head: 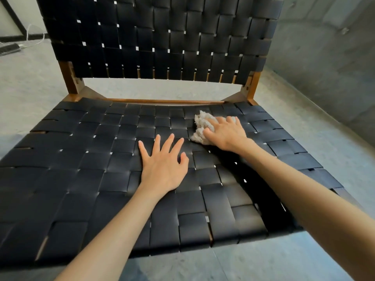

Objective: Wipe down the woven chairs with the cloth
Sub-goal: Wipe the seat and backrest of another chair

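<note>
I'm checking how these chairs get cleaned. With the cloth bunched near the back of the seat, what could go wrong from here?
The cloth is crumpled under the right hand, so its fluffy fibres may snag in gaps between the straps of the woven seat. The left hand lies flat mid-seat and could leave fingerprints on the glossy straps.

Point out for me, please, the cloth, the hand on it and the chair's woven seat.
cloth [200,126]: head view, on the crumpled part showing beside the thumb.
right hand [228,133]: head view, on the back of the hand.
woven seat [91,159]: head view, on a bare black strap towards the seat's left side.
</note>
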